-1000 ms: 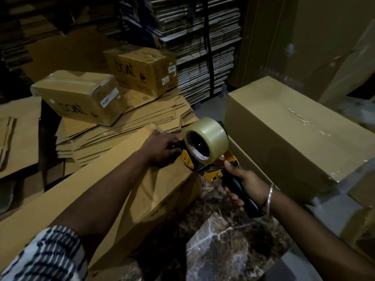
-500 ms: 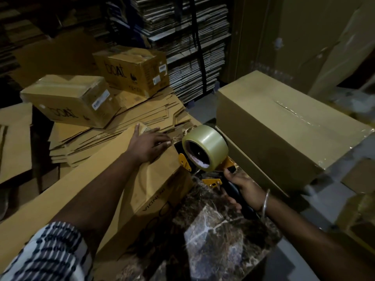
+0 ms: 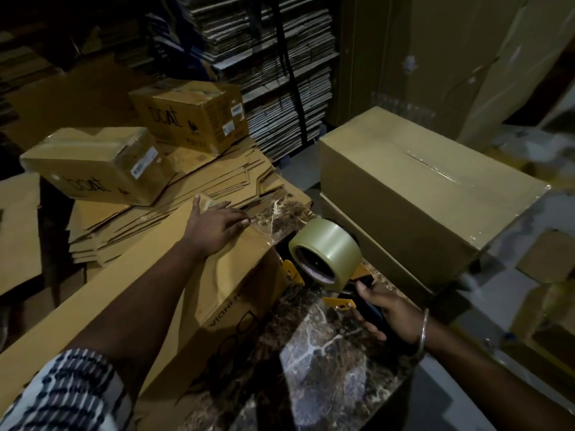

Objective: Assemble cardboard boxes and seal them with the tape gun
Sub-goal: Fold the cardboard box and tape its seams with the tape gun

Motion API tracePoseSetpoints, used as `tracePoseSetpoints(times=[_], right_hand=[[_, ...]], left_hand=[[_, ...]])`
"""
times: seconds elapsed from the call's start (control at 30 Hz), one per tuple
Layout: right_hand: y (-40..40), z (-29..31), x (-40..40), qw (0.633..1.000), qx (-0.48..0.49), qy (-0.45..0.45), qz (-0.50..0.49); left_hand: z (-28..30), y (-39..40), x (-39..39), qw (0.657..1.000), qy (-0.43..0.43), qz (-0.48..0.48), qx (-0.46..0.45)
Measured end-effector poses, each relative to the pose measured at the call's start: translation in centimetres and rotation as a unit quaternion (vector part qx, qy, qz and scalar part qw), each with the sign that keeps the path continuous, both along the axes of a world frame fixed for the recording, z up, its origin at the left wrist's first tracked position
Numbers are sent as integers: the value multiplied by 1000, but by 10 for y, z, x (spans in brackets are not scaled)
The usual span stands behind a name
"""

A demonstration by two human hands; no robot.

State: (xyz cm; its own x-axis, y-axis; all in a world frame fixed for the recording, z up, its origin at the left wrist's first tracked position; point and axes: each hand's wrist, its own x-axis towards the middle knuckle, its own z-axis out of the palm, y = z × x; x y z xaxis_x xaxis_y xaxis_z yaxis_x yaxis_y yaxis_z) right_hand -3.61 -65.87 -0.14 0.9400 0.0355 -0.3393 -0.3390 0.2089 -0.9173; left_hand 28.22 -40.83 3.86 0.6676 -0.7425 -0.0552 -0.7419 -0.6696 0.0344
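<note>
A long brown cardboard box (image 3: 130, 284) lies across the marble table (image 3: 326, 362), its near end face printed with dark letters. My left hand (image 3: 214, 227) lies flat on the box's top at its far right corner, fingers spread straight. My right hand (image 3: 389, 312) grips the black handle of the yellow tape gun (image 3: 326, 275), which carries a big roll of clear tape (image 3: 329, 250). The gun sits just off the box's right end, low over the marble. A strip of shiny tape shows at the box corner by my left fingertips.
A large taped box (image 3: 420, 188) stands on the right on a flat one. Two printed boxes (image 3: 96, 163) (image 3: 193, 116) rest on a pile of flattened cartons (image 3: 199, 181) at the left. Shelves of stacked cardboard (image 3: 273, 73) fill the back.
My left hand has left the tape gun and slid up along the box top to its far corner, flattening out. The tape gun has dropped down and to the right, away from the box end.
</note>
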Motion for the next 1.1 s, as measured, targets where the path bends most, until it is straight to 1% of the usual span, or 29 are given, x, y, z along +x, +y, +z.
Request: tracePoseSetpoints(times=[0.1,0.17,0.2,0.27,0.33,0.4,0.43,0.53,0.6,0.73,0.8,0.9,1.03,1.1], right_hand=[[6,-5,-2,1000,-10,-13,-15],[9,-6,-1,1000,-3,-17,-18],[9,-7,-1,1000,4,-20,-19],[9,-9,-3,999,27,-19,-23],[8,-15,-4,998,54,-11,-37],[6,-23,-3,996,69,-8,-50],[6,-27,-3,996,75,-7,-51],[5,-35,-4,995,86,-1,-60],[6,-35,-4,994,87,-3,-63],[9,-33,0,990,119,-8,-70],[10,-31,2,992,112,10,-64],[14,-29,6,991,91,26,-92],[16,-37,13,987,116,50,-102],[15,-44,16,987,113,56,-97]], left_hand=[[6,-6,-10,1000,6,4,-18],[12,-20,-26,999,-11,9,-46],[16,-29,-36,998,-6,11,-64],[19,-46,-53,993,58,-11,-105],[16,-59,-62,981,136,-64,-125],[12,-68,-65,971,194,-91,-104],[8,-69,-65,971,204,-95,-82],[0,-73,-67,983,148,-106,25],[1,-75,-70,984,123,-109,72],[10,-77,-69,983,116,-118,74],[8,-74,-66,983,122,-121,68],[1,-70,-62,981,112,-141,77],[4,-70,-62,979,109,-144,94],[5,-71,-62,980,115,-143,76]])
